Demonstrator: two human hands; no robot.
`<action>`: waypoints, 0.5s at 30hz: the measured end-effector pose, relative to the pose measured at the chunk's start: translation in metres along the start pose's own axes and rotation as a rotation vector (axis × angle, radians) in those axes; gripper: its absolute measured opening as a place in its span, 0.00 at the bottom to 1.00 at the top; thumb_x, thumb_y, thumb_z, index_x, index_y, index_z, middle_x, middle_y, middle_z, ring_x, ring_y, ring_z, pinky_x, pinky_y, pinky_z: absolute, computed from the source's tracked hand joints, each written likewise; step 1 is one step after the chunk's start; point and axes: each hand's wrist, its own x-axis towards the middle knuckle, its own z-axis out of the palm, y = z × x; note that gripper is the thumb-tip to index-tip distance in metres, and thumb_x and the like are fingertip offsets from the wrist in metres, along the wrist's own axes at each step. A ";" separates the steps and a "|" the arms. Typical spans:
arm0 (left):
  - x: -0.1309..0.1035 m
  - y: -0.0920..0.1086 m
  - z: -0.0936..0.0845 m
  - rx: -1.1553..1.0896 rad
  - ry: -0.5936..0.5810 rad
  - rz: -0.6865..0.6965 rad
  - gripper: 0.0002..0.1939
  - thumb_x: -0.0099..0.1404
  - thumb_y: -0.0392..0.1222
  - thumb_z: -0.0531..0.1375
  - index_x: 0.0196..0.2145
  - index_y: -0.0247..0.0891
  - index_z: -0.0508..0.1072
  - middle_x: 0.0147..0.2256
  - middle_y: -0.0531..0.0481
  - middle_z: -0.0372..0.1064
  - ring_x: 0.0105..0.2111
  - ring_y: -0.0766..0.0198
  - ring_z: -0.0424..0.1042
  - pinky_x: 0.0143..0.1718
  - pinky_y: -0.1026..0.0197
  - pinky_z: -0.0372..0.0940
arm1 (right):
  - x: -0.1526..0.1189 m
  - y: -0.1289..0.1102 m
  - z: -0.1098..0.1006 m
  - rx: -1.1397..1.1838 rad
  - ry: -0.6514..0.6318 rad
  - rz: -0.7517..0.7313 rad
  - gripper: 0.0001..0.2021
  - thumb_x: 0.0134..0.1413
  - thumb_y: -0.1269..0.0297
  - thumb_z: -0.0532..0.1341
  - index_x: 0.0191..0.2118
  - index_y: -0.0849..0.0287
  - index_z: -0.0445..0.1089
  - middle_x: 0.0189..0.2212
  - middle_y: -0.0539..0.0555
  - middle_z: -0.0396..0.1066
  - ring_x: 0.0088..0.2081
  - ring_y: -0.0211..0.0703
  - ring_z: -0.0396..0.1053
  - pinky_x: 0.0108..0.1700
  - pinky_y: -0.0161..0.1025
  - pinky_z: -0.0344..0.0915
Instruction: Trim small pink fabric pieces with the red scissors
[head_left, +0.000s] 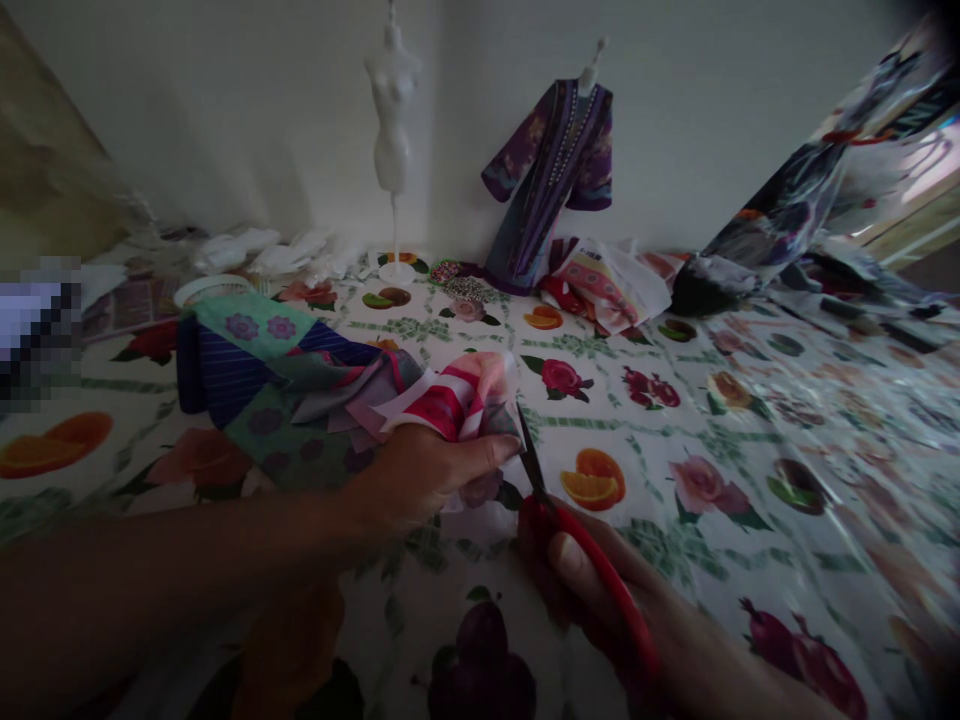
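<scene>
My left hand (420, 465) pinches a red, pink and white piece of fabric (457, 395) between thumb and fingers; the fingers behind it are hidden. Wrapped in my right hand (592, 570) are red-handled scissors (534, 465), their dark blades pointing up and away, beside the fabric's right edge. Whether the blades touch the cloth I cannot tell. Just beyond my left hand lies a heap of patterned cloth (247, 385) in green, blue stripes and grey-pink folds.
A bare white mannequin (392, 120) and a small purple robe on a stand (547, 180) stand against the wall. Crumpled orange-patterned cloth (607, 285) lies beside the robe. Plastic bags (277, 250) are at the back left, a plastic-wrapped bundle (780, 210) at the right. A fruit-and-flower tablecloth (480, 320) covers the table.
</scene>
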 end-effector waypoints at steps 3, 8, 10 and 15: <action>0.000 -0.001 -0.001 0.028 -0.043 0.025 0.13 0.62 0.44 0.68 0.32 0.41 0.66 0.25 0.58 0.59 0.21 0.70 0.60 0.27 0.62 0.61 | -0.002 0.001 0.001 0.014 0.006 0.010 0.31 0.59 0.27 0.54 0.33 0.55 0.63 0.26 0.46 0.59 0.27 0.39 0.55 0.29 0.38 0.55; 0.000 -0.001 -0.001 0.041 -0.009 0.040 0.13 0.61 0.43 0.69 0.36 0.42 0.68 0.26 0.58 0.61 0.24 0.68 0.63 0.28 0.63 0.62 | -0.001 0.003 0.002 0.026 0.022 0.007 0.31 0.57 0.26 0.54 0.32 0.55 0.62 0.26 0.46 0.59 0.27 0.39 0.54 0.28 0.38 0.54; 0.000 -0.001 -0.001 0.062 -0.012 0.035 0.13 0.61 0.44 0.69 0.37 0.42 0.68 0.28 0.57 0.64 0.25 0.68 0.65 0.29 0.63 0.63 | 0.000 0.001 0.001 0.009 -0.003 0.007 0.31 0.59 0.27 0.53 0.32 0.55 0.61 0.26 0.46 0.59 0.27 0.39 0.55 0.28 0.38 0.54; 0.001 0.002 0.001 0.040 -0.044 0.020 0.14 0.61 0.44 0.69 0.35 0.40 0.65 0.30 0.55 0.67 0.25 0.68 0.66 0.30 0.62 0.63 | -0.001 -0.008 -0.001 -0.060 -0.017 0.019 0.32 0.60 0.26 0.50 0.32 0.54 0.61 0.27 0.47 0.60 0.28 0.42 0.57 0.31 0.40 0.57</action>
